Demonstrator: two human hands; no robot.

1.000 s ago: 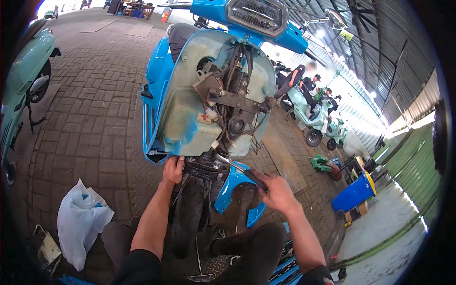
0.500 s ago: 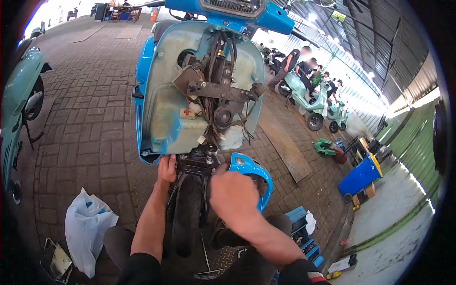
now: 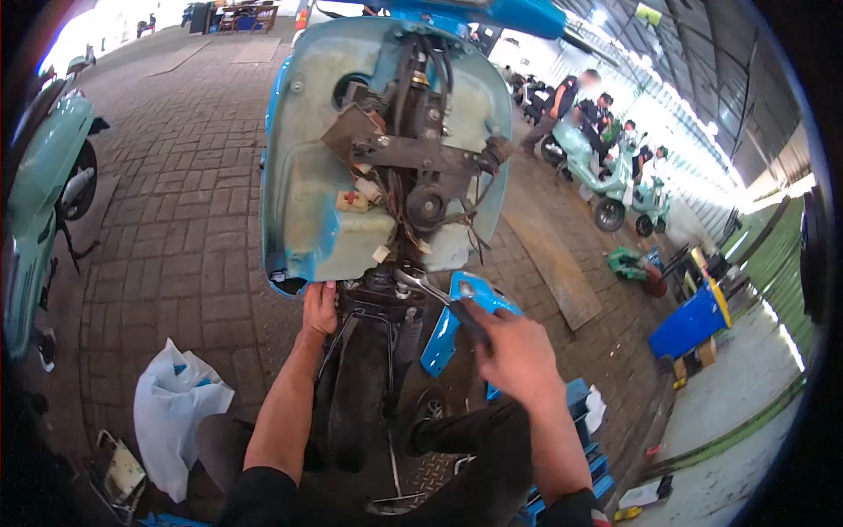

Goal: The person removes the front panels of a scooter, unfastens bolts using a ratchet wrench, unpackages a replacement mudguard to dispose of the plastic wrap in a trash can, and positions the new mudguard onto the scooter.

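Observation:
A blue scooter stands in front of me with its front opened, showing the pale inner leg shield (image 3: 299,176), wiring and a round black horn (image 3: 427,206). My right hand (image 3: 518,351) is closed on the dark handle of a wrench (image 3: 430,285), whose metal head lies at the steering column just above the front wheel. My left hand (image 3: 320,309) rests against the lower left edge of the leg shield; its fingertips are partly hidden, so its grip is unclear. Below the column is the black front tyre (image 3: 351,386). A blue fender (image 3: 448,329) lies on the floor behind the wrench.
A white plastic bag (image 3: 171,413) sits at the lower left. Blue tool trays (image 3: 597,465) stand beside my right leg. A mint scooter (image 3: 53,202) is at the far left. Several people (image 3: 562,101) and mint scooters are at the back right, near a blue bin (image 3: 685,325).
My right hand, raised over the column half a second ago, has moved right and down, with the wrench visible again. My left hand stays at the shield's edge. The view has shifted.

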